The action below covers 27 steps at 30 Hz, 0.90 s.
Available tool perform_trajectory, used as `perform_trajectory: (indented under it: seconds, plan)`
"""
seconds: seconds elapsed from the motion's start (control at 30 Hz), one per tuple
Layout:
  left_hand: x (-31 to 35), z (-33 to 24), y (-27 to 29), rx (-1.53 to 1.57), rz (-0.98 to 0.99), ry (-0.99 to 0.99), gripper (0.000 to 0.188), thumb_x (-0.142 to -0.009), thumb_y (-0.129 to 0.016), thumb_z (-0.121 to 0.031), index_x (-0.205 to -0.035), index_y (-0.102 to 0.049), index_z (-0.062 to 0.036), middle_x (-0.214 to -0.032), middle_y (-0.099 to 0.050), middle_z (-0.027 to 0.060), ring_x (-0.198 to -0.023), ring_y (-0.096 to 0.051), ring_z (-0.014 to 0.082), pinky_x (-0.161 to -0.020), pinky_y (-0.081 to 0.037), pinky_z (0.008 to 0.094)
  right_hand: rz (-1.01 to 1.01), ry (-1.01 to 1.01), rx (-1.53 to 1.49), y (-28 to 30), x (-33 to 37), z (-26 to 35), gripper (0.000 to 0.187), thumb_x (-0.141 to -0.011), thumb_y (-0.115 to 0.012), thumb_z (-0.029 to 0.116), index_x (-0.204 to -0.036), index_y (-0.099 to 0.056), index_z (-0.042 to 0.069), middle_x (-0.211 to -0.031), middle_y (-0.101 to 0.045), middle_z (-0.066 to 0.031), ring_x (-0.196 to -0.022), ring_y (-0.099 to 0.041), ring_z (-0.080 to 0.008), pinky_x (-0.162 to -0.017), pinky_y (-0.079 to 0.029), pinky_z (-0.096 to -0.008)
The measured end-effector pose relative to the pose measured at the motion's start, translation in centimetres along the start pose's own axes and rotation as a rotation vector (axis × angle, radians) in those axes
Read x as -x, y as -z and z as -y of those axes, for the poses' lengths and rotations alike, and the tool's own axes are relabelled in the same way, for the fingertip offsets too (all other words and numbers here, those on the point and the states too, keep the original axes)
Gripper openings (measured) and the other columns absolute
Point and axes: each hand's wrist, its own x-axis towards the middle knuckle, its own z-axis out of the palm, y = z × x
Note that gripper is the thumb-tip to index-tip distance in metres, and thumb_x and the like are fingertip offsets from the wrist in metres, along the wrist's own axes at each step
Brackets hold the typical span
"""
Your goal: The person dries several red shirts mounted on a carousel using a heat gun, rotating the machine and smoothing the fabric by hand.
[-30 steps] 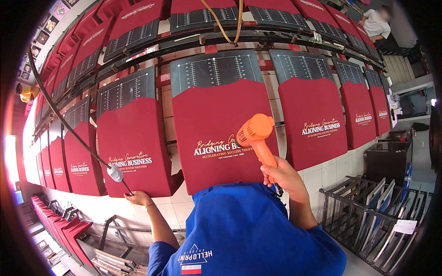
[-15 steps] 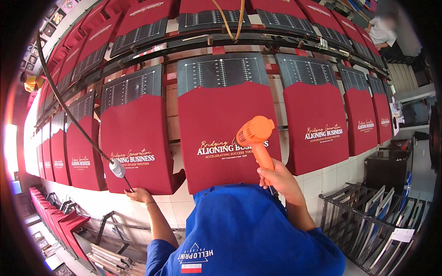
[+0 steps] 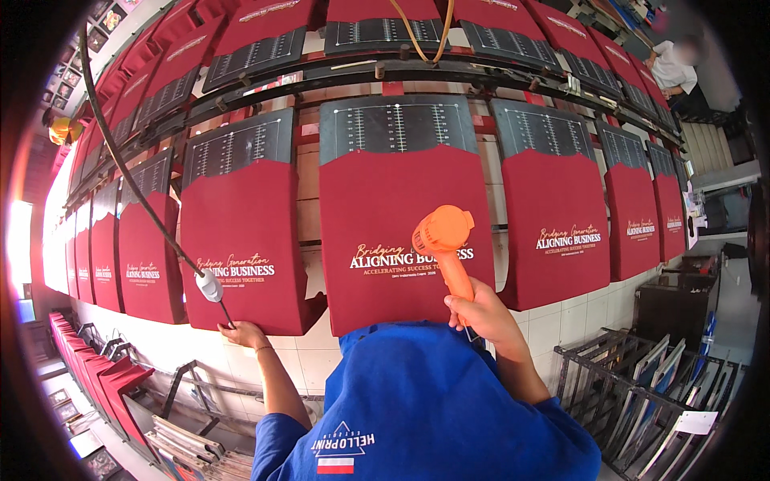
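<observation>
My right hand [image 3: 488, 314] is wrapped round the handle of an orange heat gun [image 3: 446, 231]. The gun is held over the printed lettering of the middle dark red shirt [image 3: 401, 192], which is stretched on a dark board with white scale marks [image 3: 397, 124]. Low on the left, my left hand [image 3: 243, 335] is closed on the black cable [image 3: 230, 317], just below a white plug connector [image 3: 209, 284]. That hand is beside the bottom edge of the neighbouring red shirt [image 3: 237, 208]. Whether it touches the cloth, I cannot tell.
More red shirts on boards [image 3: 553, 216] run left and right, with a second row beyond a black rail [image 3: 401, 68]. A yellow cord [image 3: 421, 48] hangs at the far side. Racks of frames [image 3: 642, 385] stand at lower right. Another person [image 3: 674, 68] is at far right.
The scene has shifted slightly to the right in the picture. Both hands keep their holds, and the heat gun stays over the middle shirt's lettering.
</observation>
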Motion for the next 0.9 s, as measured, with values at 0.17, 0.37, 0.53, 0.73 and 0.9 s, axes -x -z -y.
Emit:
perform_trajectory:
  seconds: [0.17,0.37,0.53,0.73,0.9]
  plan:
    - [-0.1,0.3,0.1,0.009,-0.023,-0.024,0.049,-0.096,-0.049,-0.022,-0.134,-0.044,0.0081,-0.132,-0.050,0.0297,-0.121,-0.049,0.0435,-0.104,-0.040,0.0463,0.014,-0.011,-0.018,0.4,-0.1,0.7,0.024,-0.092,-0.061,0.019,-0.103,-0.053,-0.001,-0.071,-0.057,-0.0049,-0.058,-0.059,-0.0112,-0.050,-0.047,-0.0242]
    - [-0.3,0.7,-0.1,0.021,-0.008,0.026,0.050,-0.096,-0.049,-0.023,-0.137,-0.041,0.0057,-0.134,-0.048,0.0292,-0.124,-0.046,0.0428,-0.106,-0.037,0.0472,0.010,-0.010,0.010,0.6,-0.6,0.7,0.022,-0.092,-0.060,0.020,-0.102,-0.054,0.001,-0.071,-0.057,-0.0040,-0.059,-0.060,-0.0111,-0.050,-0.047,-0.0244]
    - [0.2,-0.4,0.1,0.022,0.026,0.006,0.046,-0.097,-0.045,-0.015,-0.138,-0.039,0.0033,-0.134,-0.046,0.0285,-0.121,-0.047,0.0425,-0.103,-0.040,0.0474,-0.090,0.049,0.036,-1.1,-0.3,0.8,0.023,-0.093,-0.059,0.021,-0.103,-0.054,0.001,-0.068,-0.057,-0.0039,-0.059,-0.060,-0.0117,-0.050,-0.048,-0.0240]
    - [-0.4,0.7,1.1,-0.054,0.070,-0.056,0.047,-0.097,-0.045,-0.012,-0.140,-0.035,0.0042,-0.133,-0.045,0.0300,-0.120,-0.049,0.0426,-0.102,-0.041,0.0470,-0.098,0.006,-0.059,-1.9,-0.1,0.8,0.023,-0.092,-0.059,0.019,-0.105,-0.053,0.001,-0.074,-0.056,-0.0025,-0.059,-0.060,-0.0117,-0.051,-0.049,-0.0246]
    - [-3.4,3.8,0.1,0.138,0.003,-0.048,0.046,-0.097,-0.046,-0.013,-0.138,-0.036,0.0066,-0.132,-0.045,0.0293,-0.121,-0.047,0.0416,-0.102,-0.040,0.0473,-0.028,0.004,-0.049,-3.6,0.2,0.5,0.019,-0.092,-0.060,0.020,-0.097,-0.053,0.003,-0.071,-0.057,-0.0033,-0.057,-0.059,-0.0110,-0.049,-0.048,-0.0249]
